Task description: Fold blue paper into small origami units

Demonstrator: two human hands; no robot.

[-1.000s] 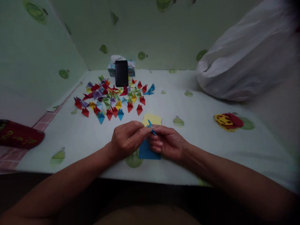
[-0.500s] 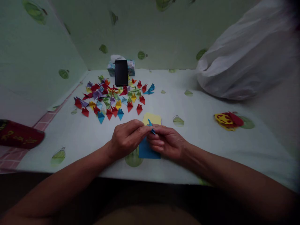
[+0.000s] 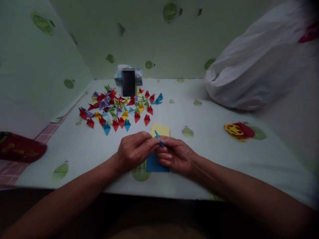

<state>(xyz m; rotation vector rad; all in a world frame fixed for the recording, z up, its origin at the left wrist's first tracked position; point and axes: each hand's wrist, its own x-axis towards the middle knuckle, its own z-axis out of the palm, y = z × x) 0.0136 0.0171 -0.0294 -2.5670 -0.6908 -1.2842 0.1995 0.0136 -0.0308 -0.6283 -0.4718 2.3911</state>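
A small folded blue paper piece (image 3: 157,134) is pinched between the fingertips of both hands, above the near middle of the table. My left hand (image 3: 136,149) grips it from the left, partly covering it. From the right, my right hand (image 3: 176,152) holds it with the thumb and curled fingers. Under the hands lie a blue paper sheet (image 3: 157,165) and, just behind it, a yellow paper sheet (image 3: 160,129). Many small folded paper figures in several colours (image 3: 115,124) are spread out behind and to the left of my left hand.
A tissue box (image 3: 139,75) with a dark phone (image 3: 129,83) before it stands at the back. A white plastic bag (image 3: 239,73) fills the back right. Red and yellow pieces (image 3: 239,131) lie right. A red packet (image 3: 22,147) is at the left edge.
The view has shifted slightly, so the table items appear a little lower. Both hands still pinch the blue piece, whose pointed upper part now leans more to the left.
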